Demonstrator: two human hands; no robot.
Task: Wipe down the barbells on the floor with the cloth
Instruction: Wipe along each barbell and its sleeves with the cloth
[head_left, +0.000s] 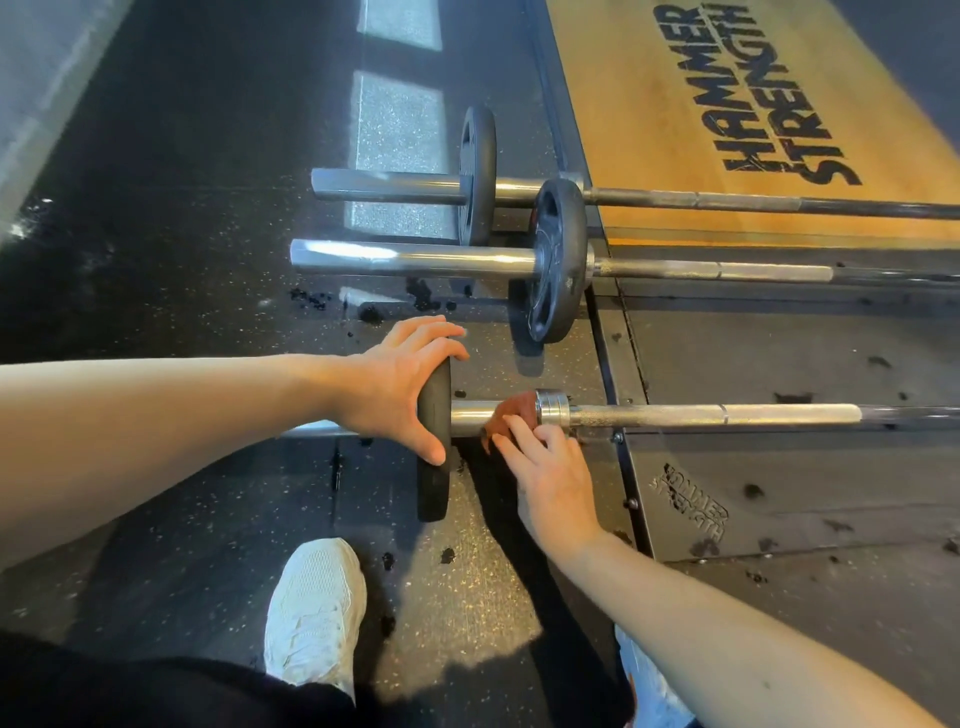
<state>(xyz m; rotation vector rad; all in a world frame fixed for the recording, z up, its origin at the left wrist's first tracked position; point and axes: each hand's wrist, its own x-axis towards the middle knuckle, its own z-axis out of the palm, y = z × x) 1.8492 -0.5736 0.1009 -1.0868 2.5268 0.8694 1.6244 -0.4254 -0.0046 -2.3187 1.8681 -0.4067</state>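
Three barbells lie side by side on the floor. The nearest barbell (717, 414) carries a black plate (434, 488) on its sleeve. My left hand (400, 387) grips the top rim of that plate, thumb on one face and fingers on the other. A reddish-brown cloth (511, 415) is wrapped over the chrome sleeve between the plate and the collar. My right hand (550, 470) presses the cloth against the sleeve with its fingertips. The middle barbell (415, 258) and the far barbell (395, 185) each carry one small black plate.
A wooden lifting platform (675, 104) with a printed logo lies at the upper right, with dark rubber platform tiles (831, 493) below it. My white shoe (314, 613) stands on the speckled rubber floor near the plate. Dark crumbs are scattered on the floor.
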